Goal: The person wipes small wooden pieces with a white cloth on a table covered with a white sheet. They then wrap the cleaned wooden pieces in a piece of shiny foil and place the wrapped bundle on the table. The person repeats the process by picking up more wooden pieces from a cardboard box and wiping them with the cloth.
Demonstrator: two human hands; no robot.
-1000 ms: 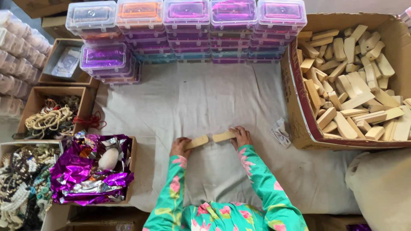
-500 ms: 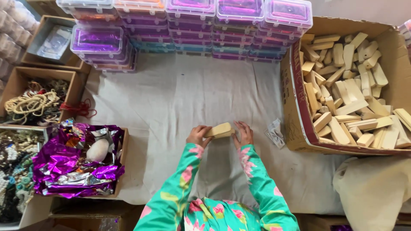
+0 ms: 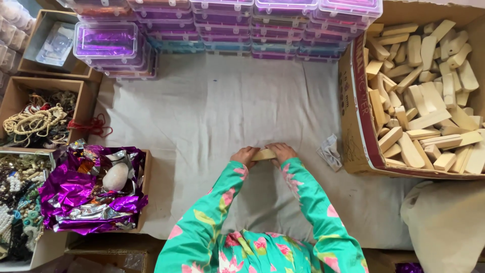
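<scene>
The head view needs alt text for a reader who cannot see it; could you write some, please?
Both hands, left hand and right hand, hold wooden blocks together over a white cloth. A cardboard box of wooden blocks sits right, purple foil left.

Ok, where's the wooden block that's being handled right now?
Head view, low centre: the wooden block sits between left hand and right hand on the cloth.

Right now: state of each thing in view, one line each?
left hand: gripping the block's left end
right hand: gripping the block's right end
wooden block: held between both hands, over the cloth
cardboard box: open, heaped with wooden blocks
plastic cases: lids shut, stacked in rows
foil box: open, crumpled purple foil and a pale oval lump inside
</scene>
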